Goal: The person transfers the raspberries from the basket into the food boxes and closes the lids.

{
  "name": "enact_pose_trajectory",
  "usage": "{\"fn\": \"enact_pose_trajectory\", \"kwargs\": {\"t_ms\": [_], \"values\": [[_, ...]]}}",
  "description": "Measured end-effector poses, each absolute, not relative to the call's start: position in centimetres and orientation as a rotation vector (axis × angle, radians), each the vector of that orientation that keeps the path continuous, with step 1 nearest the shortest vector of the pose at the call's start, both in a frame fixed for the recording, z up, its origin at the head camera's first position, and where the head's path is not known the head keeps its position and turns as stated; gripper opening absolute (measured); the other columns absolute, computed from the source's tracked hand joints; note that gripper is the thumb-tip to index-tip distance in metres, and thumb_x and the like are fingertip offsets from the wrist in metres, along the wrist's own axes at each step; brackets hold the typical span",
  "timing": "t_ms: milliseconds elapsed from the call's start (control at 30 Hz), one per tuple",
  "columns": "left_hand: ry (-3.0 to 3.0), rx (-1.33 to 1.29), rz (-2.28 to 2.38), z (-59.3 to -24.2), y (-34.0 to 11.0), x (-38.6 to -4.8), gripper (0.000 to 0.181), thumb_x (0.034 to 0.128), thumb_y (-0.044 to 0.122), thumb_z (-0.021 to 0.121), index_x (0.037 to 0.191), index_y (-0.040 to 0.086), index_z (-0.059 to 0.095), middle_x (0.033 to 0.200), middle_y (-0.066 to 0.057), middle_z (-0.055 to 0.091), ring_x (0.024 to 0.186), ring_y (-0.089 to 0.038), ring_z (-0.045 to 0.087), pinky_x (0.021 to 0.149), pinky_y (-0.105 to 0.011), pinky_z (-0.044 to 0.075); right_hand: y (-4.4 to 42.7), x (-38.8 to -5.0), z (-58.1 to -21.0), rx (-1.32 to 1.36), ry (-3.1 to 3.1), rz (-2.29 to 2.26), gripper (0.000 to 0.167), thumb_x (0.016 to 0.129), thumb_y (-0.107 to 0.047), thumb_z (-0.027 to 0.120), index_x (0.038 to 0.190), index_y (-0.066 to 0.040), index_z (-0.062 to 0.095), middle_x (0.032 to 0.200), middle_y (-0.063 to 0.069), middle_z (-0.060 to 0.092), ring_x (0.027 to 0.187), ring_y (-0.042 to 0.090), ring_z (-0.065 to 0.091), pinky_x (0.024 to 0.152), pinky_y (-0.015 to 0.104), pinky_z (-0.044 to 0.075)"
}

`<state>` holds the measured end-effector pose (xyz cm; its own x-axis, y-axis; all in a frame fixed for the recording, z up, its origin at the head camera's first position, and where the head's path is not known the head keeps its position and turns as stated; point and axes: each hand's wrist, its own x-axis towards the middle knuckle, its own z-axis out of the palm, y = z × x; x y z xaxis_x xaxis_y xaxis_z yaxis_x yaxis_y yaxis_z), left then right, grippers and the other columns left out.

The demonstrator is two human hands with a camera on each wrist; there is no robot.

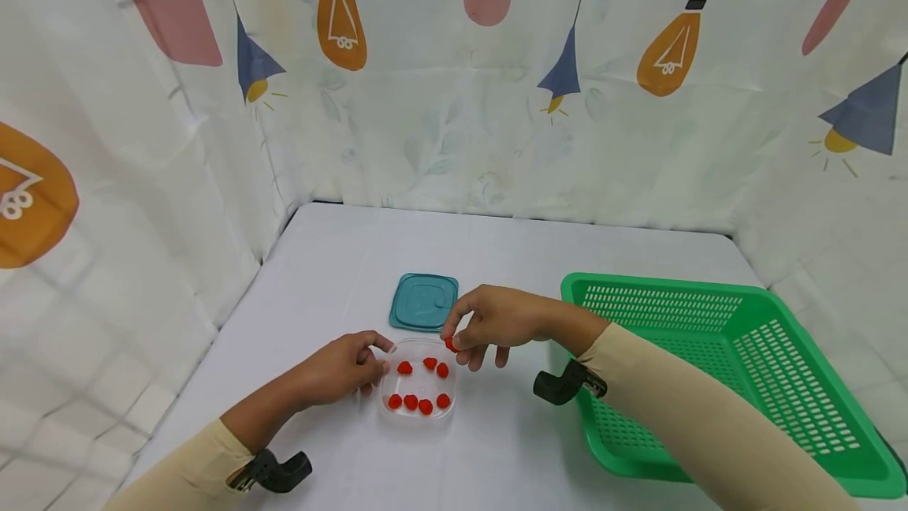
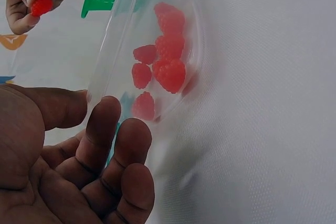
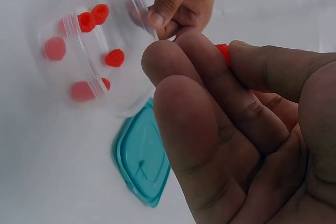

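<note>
Hands (image 1: 500, 318), two; raspberries (image 1: 404, 368), one in right, seven in one container (image 1: 418, 385)

A rectangular green slotted plastic basket (image 1: 794, 389) stands on the white-covered table (image 1: 511, 456). Behind hangs a whitish fabric curtain (image 1: 440, 124) printed with orange bulbs (image 1: 342, 30).

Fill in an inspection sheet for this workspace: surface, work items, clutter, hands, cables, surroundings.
Surface: white table, covering looks smooth from the head view, finely textured close up.
Work items: clear container holding seven raspberries; teal lid off, lying flat just beyond it.
Clutter: green basket at the right, partly hidden by the right forearm.
Left hand: pinches the container's rim.
Right hand: pinches one more raspberry near the container's far right corner.
Cables: nothing seen.
Surroundings: pale fabric backdrop printed with bulbs and lamps.
</note>
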<state>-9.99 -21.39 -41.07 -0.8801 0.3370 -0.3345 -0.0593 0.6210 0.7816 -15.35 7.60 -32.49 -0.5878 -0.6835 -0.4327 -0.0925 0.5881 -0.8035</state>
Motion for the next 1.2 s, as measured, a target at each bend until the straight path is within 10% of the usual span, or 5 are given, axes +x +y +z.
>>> {"fn": "enact_pose_trajectory", "kwargs": {"t_ms": [1200], "values": [[2.416, 0.153, 1.119, -40.6, -20.9, -9.9, 0.032, 0.098, 0.017, 0.069, 0.128, 0.009, 0.061, 0.077, -0.007, 0.063, 0.072, -0.023, 0.06, 0.062, -0.034, 0.047, 16.7, -16.0, -31.5, -0.525, 2.183, -1.088, 0.02, 0.102, -0.018, 0.061, 0.12, -0.014, 0.069, 0.098, 0.009, 0.075, 0.086, 0.028, 0.073, 0.059, 0.032, 0.049]]}}
